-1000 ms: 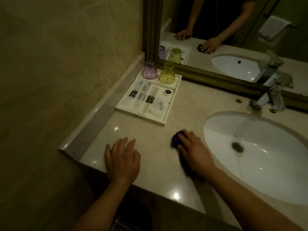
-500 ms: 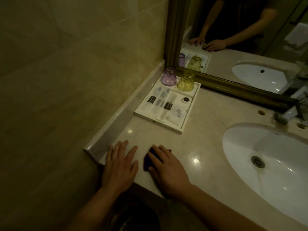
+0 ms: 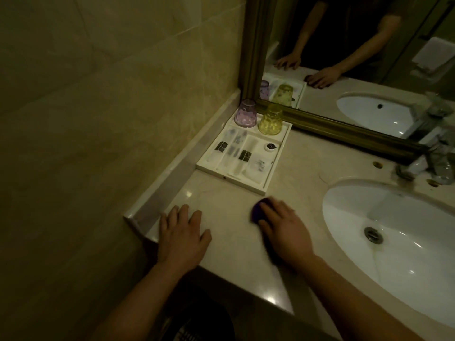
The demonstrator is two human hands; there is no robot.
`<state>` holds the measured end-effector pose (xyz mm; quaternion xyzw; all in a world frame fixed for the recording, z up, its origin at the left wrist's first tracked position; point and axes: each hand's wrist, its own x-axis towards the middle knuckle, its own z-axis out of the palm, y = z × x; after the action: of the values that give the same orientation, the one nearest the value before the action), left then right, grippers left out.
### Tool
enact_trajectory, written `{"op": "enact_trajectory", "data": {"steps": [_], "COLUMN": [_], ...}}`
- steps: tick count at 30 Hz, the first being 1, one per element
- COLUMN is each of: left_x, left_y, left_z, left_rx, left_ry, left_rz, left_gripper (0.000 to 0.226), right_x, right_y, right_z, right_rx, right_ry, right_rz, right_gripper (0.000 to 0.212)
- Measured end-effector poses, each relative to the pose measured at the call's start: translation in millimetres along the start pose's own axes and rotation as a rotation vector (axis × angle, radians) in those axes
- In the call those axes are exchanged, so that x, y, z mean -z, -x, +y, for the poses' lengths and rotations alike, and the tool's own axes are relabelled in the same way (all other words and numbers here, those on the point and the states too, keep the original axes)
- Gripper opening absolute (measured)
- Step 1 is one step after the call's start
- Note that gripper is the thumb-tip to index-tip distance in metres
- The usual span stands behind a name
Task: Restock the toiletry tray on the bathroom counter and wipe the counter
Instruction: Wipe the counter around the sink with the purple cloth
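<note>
A white toiletry tray [image 3: 275, 168] sits in the counter's back left corner, holding several wrapped toiletries, a small round tin [image 3: 270, 146], an upturned purple cup [image 3: 245, 116] and an upturned yellow cup [image 3: 270, 119]. My right hand [image 3: 283, 230] presses a purple cloth [image 3: 258, 211] flat on the beige counter [image 3: 229, 200], just in front of the tray. Only the cloth's left edge shows past my fingers. My left hand [image 3: 182, 232] rests flat on the counter near its left front corner, fingers spread, holding nothing.
A white oval sink [image 3: 406, 254] fills the counter's right side, with a chrome tap [image 3: 428, 163] behind it. A gold-framed mirror [image 3: 344, 129] runs along the back. A tiled wall [image 3: 98, 119] and raised ledge bound the left side. A dark bin [image 3: 197, 326] stands below.
My right hand has slid the cloth to the right and toward the tray, away from my left hand. The left hand has stayed planted on the counter.
</note>
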<state>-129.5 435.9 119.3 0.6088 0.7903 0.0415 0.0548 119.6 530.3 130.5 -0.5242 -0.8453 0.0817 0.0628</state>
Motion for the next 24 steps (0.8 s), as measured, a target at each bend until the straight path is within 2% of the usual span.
{"op": "enact_trajectory", "data": {"steps": [2,3,6,9,14,17,20,24], "left_x": [0,-2,-12,-20,-24,-24,-25,-22], "left_y": [-3,-3,-1,0,-3,-4,-2,-2], "left_z": [15,23,42,49,46,47,46,50], "left_rx": [0.042,0.049,0.035,0.033,0.058,0.08,0.066,0.082], "left_ry": [0.014,0.023,0.032,-0.014,-0.042,-0.06,-0.062,-0.054], "left_rz": [0.001,0.001,0.003,0.01,0.033,0.031,0.034,0.038], "left_gripper": [0.065,0.065,0.064,0.066,0.063,0.061,0.06,0.059], "right_x": [7,6,-5,0,13,14,9,2], "right_y": [10,19,63,60,-30,-54,-30,58], "right_z": [13,9,-11,10,54,61,55,41], "right_rx": [-0.238,-0.272,-0.102,0.008,-0.144,-0.195,-0.204,-0.228], "right_ry": [-0.014,-0.004,0.026,0.014,-0.005,-0.009,0.015,0.047], "right_rz": [0.044,0.045,-0.028,-0.099,-0.081,-0.059,-0.033,0.053], "right_gripper": [0.05,0.052,0.056,0.057,0.057,0.056,0.055,0.053]}}
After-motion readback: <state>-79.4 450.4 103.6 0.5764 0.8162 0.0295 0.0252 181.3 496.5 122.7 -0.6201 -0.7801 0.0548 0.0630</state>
